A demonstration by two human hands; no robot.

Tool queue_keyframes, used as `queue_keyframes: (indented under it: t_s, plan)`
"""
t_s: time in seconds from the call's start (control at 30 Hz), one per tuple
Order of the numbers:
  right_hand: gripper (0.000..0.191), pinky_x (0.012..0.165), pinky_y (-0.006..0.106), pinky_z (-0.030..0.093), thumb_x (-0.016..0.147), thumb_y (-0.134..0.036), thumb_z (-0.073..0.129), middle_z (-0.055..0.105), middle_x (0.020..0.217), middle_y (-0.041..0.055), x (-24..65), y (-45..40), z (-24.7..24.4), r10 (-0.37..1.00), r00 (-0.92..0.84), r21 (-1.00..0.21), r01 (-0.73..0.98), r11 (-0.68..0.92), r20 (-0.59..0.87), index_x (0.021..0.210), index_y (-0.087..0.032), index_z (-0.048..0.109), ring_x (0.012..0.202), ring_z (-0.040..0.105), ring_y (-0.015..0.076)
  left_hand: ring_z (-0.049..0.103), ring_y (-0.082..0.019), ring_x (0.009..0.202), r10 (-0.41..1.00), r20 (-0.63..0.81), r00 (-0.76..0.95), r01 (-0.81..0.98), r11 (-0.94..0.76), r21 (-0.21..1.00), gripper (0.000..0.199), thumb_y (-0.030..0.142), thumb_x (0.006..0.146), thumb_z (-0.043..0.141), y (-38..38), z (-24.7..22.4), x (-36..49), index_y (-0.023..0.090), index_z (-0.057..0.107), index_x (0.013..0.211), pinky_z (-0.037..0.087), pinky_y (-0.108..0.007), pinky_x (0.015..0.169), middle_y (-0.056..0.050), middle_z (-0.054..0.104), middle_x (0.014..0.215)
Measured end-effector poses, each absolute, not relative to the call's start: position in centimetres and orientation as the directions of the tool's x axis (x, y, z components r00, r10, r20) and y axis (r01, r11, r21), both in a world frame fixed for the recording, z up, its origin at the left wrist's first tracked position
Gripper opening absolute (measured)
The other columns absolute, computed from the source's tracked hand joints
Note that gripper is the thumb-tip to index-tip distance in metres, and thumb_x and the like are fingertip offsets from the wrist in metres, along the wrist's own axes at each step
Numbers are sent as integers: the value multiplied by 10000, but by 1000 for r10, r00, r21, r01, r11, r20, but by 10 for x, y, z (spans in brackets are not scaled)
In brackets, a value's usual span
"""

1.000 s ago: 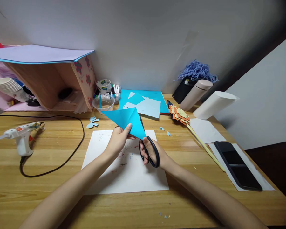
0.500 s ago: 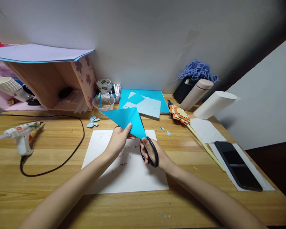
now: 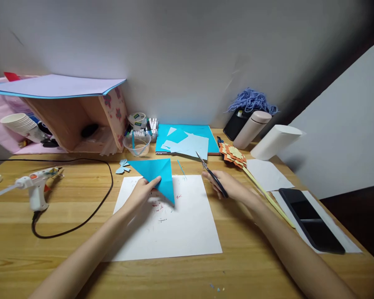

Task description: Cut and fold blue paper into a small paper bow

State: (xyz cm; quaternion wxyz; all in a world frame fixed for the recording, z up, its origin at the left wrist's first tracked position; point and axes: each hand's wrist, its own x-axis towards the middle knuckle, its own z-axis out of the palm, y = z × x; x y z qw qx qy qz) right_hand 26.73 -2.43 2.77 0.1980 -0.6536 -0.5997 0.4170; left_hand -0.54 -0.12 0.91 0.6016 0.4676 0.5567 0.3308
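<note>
A folded, roughly triangular piece of blue paper (image 3: 160, 169) is pinched in my left hand (image 3: 145, 189), above a white sheet (image 3: 187, 232) with pen marks. My right hand (image 3: 227, 185) grips scissors with black handles (image 3: 216, 180), off to the right of the blue paper. Their blades look closed and point away from me. A thin blue paper strip (image 3: 181, 167) lies just beyond the white sheet. Left of the blue paper is a small light-blue paper bow (image 3: 122, 167).
A hot glue gun (image 3: 37, 187) with a looped black cable lies left. Behind stand a clear plastic cup (image 3: 137, 144), markers (image 3: 152, 126) and blue papers (image 3: 213, 141). Rightward are an orange-and-cream paper flower (image 3: 233, 154), a thermos (image 3: 252, 129), and a phone (image 3: 311, 220).
The scissors have come away from the blue paper, moving right and forward with my right hand. A thin strip now lies on the table. The blue paper has shifted left and turned.
</note>
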Motion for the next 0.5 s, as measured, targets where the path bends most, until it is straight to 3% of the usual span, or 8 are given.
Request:
queue_keyframes:
  t_s: [0.1,0.2,0.27,0.37,0.5]
  plan:
    - [464,500,271,361,757,-627,470,628,639,80,298,-27,24,965,51,-385,911,-150,-256,629,-186,537,586,590,227,650,-233,671,875,-372,310,140,345,928,396,517,676,639,-4,-1,-26,122,611,678,504,-305,633,-90,687,696]
    - [407,551,282,357,786,-564,467,666,776,132,319,-29,11,971,118,-133,980,-148,-208,745,-178,587,718,624,274,643,-216,638,848,-353,395,162,314,936,393,514,708,611,-5,-2,-32,122,612,709,500,-317,677,-89,683,680]
    - [365,565,282,359,796,-519,476,667,821,136,330,-29,2,977,107,-79,989,-123,-183,804,-173,589,764,625,275,624,-191,592,865,-336,372,201,278,939,371,499,681,644,-4,0,-29,132,591,700,491,-300,651,-66,670,659]
    - [325,577,289,378,783,-499,509,656,832,108,345,-27,-4,988,32,-107,993,-48,-150,827,-181,562,748,613,255,582,-159,529,897,-311,313,219,251,943,382,486,613,700,-3,0,-22,157,535,717,470,-275,565,-8,615,598]
    - [233,705,348,425,757,-402,572,608,902,128,344,-26,-1,998,-58,-163,985,60,16,802,-175,546,880,567,288,520,-128,498,897,-294,330,156,255,954,420,566,672,606,-1,-9,-22,170,487,742,439,-256,522,37,510,557]
